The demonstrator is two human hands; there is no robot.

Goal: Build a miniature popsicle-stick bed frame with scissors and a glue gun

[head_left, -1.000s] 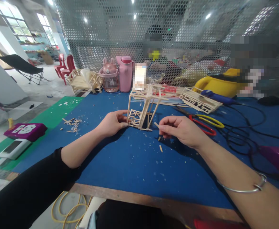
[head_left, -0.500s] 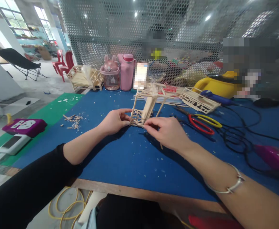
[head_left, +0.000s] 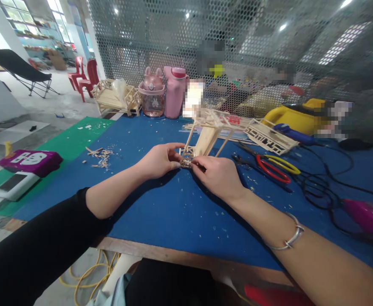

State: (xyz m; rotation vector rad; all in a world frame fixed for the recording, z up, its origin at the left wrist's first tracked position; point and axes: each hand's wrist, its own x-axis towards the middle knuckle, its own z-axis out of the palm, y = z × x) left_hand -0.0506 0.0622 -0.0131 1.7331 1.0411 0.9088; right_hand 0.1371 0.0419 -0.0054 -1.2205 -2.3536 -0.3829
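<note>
A small wooden stick model (head_left: 205, 138) stands tilted on the blue mat (head_left: 173, 208) in the middle of the table. My left hand (head_left: 161, 160) grips its lower lattice part from the left, fingers curled round it. From the right, my right hand (head_left: 216, 174) pinches at the same lower corner, fingertips pressed together on a thin stick piece. The two hands almost touch at the model's base.
Red-and-yellow-handled scissors (head_left: 274, 168) lie right of my hands, beside black cables (head_left: 326, 187) and a purple tool (head_left: 368, 214). Other stick models (head_left: 267, 135), (head_left: 116, 97) and pink bottles (head_left: 175, 91) stand at the back. Wood scraps (head_left: 99, 154) lie left. A mesh screen (head_left: 237, 51) closes the far side.
My right hand has moved left from the mat to the model's base, bringing the small stick with it. The left hand has kept its hold on the model.
</note>
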